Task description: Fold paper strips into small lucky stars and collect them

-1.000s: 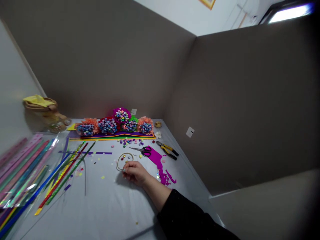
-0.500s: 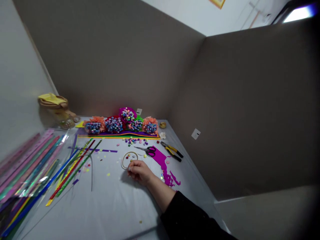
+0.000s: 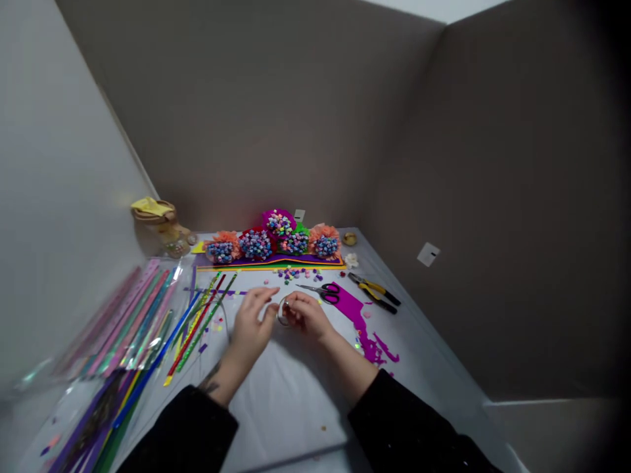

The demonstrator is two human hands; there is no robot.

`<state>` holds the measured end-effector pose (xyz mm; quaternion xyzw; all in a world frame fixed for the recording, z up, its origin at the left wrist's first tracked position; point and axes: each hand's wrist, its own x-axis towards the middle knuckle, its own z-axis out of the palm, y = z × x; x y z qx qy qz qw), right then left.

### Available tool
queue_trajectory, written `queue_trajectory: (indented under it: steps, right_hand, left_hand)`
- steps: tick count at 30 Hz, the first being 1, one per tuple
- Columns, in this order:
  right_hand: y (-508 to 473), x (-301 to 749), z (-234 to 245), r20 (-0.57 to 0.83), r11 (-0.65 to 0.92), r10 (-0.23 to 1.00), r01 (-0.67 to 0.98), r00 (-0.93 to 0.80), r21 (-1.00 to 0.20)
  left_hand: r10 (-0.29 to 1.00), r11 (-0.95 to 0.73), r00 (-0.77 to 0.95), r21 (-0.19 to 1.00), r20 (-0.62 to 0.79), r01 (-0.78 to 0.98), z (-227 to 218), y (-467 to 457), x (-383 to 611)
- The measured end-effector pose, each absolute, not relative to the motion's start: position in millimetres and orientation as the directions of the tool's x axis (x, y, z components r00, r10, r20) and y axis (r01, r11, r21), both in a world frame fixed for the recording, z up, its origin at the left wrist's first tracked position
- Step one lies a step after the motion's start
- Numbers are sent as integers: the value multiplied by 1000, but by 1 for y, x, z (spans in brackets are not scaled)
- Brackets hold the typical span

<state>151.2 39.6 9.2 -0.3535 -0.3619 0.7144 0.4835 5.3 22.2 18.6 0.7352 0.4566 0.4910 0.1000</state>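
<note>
A thin, pale gold ring (image 3: 281,314) shows between my hands above the white tabletop, turned nearly edge-on. My right hand (image 3: 308,315) pinches it at its right side; whether a small bit is also in those fingers I cannot make out. From the left, my left hand (image 3: 252,320) comes close to the ring with thumb and fingers apart, the thumb tip near its rim. Just beyond my right hand lie black-handled scissors (image 3: 329,293) and a torn magenta paper strip (image 3: 348,305). Small coloured folded pieces (image 3: 298,274) are scattered behind my hands.
Yellow-and-black pliers (image 3: 377,292) lie at the right. Several ruffled paper bunches filled with small stars (image 3: 256,244) line the back on coloured sheets (image 3: 271,263). Glittery strips (image 3: 197,328) and clear-wrapped paper strips (image 3: 133,315) cover the left, near a brown basket-like container (image 3: 160,220).
My left hand has come into view beside the right. The ring, earlier flat on the table around small bits, is now lifted in my right hand. The view has shifted left.
</note>
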Motion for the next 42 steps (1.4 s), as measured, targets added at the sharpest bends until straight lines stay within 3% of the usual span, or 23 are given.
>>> queue_trajectory:
  steps: [4,10,17,23,26,29,42]
  right_hand:
    - [38,151,-7,-159,-270,947,-428,-279,-863]
    - [31,152,-6,-162,-248,931,-243,-326,-938]
    - [27,152,-2,-155,-240,923,-212,-351,-947]
    - [25,159,5,53,66,951,30,-304,-997]
    - [24,162,9,193,256,933,184,-303,-949]
    - [23,164,10,310,397,891,239,-332,-886]
    - [25,165,3,405,513,835,266,-372,-816]
  left_hand:
    - [815,-562,218,638,538,527,-3,16,4]
    - [812,-560,210,624,545,545,-6,11,1]
    - [829,-542,218,641,516,543,1,9,-3]
    - [880,-473,204,750,429,463,7,7,-3]
    - [894,-446,198,771,401,454,10,8,-4]
    - [902,-431,205,783,379,449,11,8,-5]
    - [912,-410,188,807,364,426,11,8,-3]
